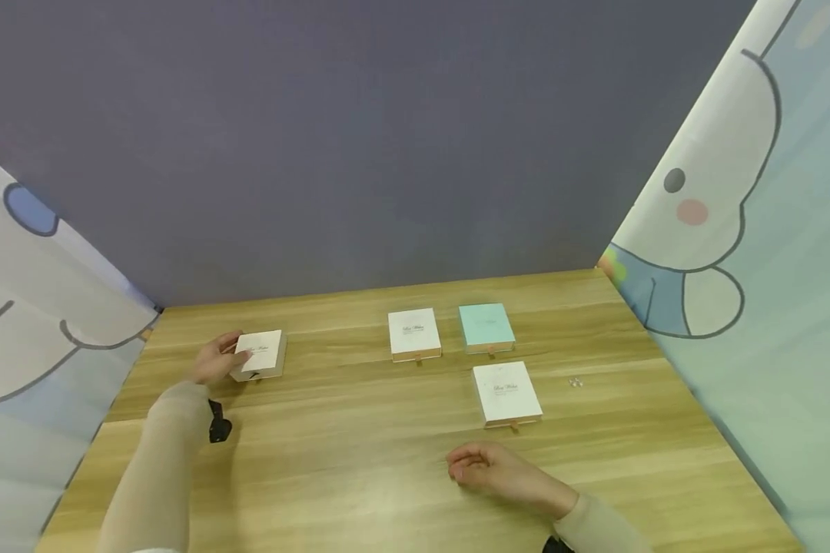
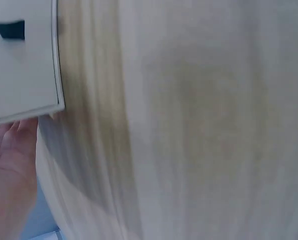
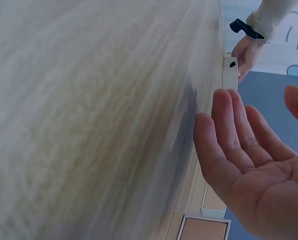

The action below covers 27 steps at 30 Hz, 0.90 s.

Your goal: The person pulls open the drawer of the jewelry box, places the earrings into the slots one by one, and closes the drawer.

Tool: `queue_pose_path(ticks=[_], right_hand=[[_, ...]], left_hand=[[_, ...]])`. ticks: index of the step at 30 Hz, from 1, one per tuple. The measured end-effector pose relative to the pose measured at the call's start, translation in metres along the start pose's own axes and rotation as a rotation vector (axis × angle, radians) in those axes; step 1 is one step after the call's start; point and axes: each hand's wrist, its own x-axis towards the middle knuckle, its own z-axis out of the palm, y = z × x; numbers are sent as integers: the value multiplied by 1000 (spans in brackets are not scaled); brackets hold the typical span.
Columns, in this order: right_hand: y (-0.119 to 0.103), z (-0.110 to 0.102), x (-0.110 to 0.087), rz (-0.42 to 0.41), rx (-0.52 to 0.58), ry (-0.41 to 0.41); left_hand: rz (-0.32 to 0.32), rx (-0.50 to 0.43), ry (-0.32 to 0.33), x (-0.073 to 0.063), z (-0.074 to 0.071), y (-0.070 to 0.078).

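**Handling judged under way, with nothing seen pulled out**

Nearest, over the worktop (image 1: 346,445), the right hand (image 1: 501,472) was held empty, its fingers loosely bent with nothing gripped. Just beyond it a front white box (image 1: 506,393) was seen lying flat, its tab turned toward the person. To the right of that box, and apart from it, a few small clear pieces (image 1: 576,382) were left loose; what they were could not be told.

Farther off, at the far left, a smaller-looking white box (image 1: 266,353) was gripped by the left hand (image 1: 214,362), with the thumb laid over its top and the other fingers bent round its side. Its dark tab was faced toward the person. Whether it was fully borne by the worktop or slightly raised could not be told.

Farthest back, a rear white box (image 1: 414,332) and a turquoise box (image 1: 487,326) were ranged side by side, a gap left between them.

By judgement, only an early or middle stage was reached: three boxes were untouched, the fourth was not yet released, and the clear pieces were yet to be dealt with, if they were meant to be used.
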Motion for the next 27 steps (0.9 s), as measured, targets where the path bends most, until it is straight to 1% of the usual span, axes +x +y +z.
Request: queue_pose_path(ticks=[5,10,13,17,19,20,23,27], right_hand=[[-1,1,6,-2,-10,25],[2,7,10,20,4,14],[1,11,13,43,-19,39],[-3,17,22,64,-54,78],[-5,23,30,64,-44,95],[-5,25,35,62,-27,106],[-8,33,53,63,55,148],[-16,42,83,59,116,233]], left_hand=[[-24,-34,-13,-4,3,1],[-30,0,-25,-12,10,1],[-24,-12,-28,-16,18,0],[-24,-106,-28,-21,37,4],[-26,-140,-27,-24,48,11],[-30,-169,-33,-26,54,15],[-32,-210,-32,-29,68,27],[-32,-236,-39,-35,84,38]])
